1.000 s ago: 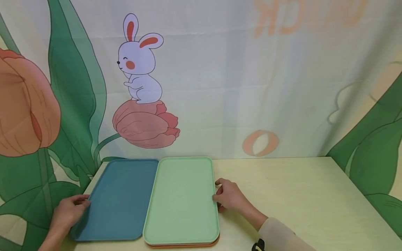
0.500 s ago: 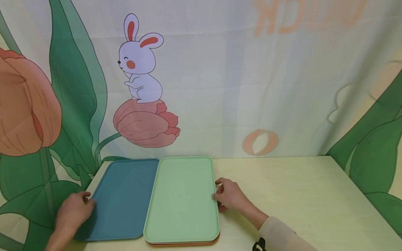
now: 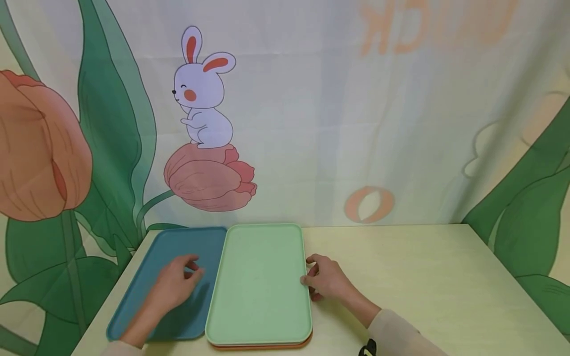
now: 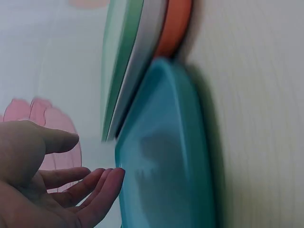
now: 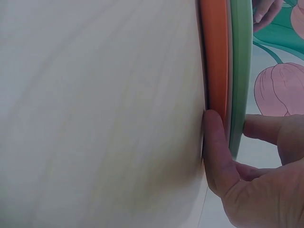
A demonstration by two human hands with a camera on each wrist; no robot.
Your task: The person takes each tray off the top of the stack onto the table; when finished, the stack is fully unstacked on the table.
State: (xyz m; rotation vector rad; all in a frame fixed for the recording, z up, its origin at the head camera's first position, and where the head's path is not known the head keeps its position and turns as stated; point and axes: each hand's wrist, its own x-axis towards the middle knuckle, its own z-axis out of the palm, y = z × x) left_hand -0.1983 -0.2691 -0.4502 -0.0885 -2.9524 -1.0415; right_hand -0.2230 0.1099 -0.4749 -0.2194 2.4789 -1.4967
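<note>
A stack of rectangular trays lies in the middle of the table in the head view. On top is a light green tray (image 3: 260,282), a pale grey-white tray (image 4: 146,47) comes below it, and an orange tray (image 5: 217,57) is at the bottom. My right hand (image 3: 328,278) pinches the stack's right edge, thumb on the green rim and another finger low against the orange side. To the left of the stack a blue tray (image 3: 200,244) lies on the table. Above it hovers my left hand (image 3: 175,282), fingers loosely bent and holding nothing.
The pale wooden table (image 3: 414,277) extends to the right of the stack. Behind it hangs a curtain (image 3: 303,123) printed with a rabbit and tulips, meeting the table's far edge.
My left hand has left the blue tray's left edge and moved right, over that tray. The right hand stays at the stack's right edge, and the trays have hardly moved.
</note>
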